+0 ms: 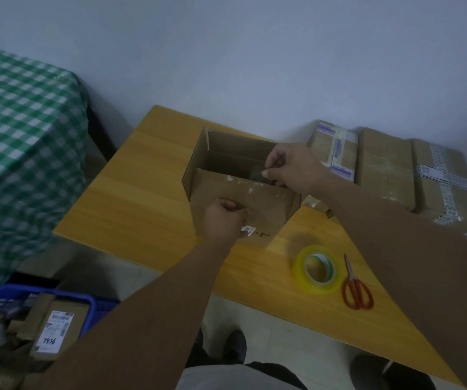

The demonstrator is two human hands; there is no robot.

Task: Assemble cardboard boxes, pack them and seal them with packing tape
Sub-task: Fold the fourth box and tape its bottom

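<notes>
We look down on a brown cardboard box (226, 164) standing open near the middle of a yellow wooden table (142, 209); its flaps are up and its corrugated edges show; the near panel carries white scraps of torn label, shiny tape residue and a small white sticker low down; the inside is in shadow. Our left hand (225, 220) rests against that near panel beside the sticker, fingers curled tight together; we cannot tell whether they grip cardboard or only press on it. Our right hand (291, 167) reaches over the right end of the box; thumb and fingers are clamped on a dark item (257, 173) just inside the rim; its shape is unclear. On the table, to the right of the box and nearer us, lies a roll of clear yellowish packing tape (318, 268); red-handled scissors (356, 288) lie just beside it. Taped parcels (384, 164) are stacked at the far right; a blue basket (92, 302) of parcels sits lower left; a green checked cloth (15, 136) hangs at the left.
</notes>
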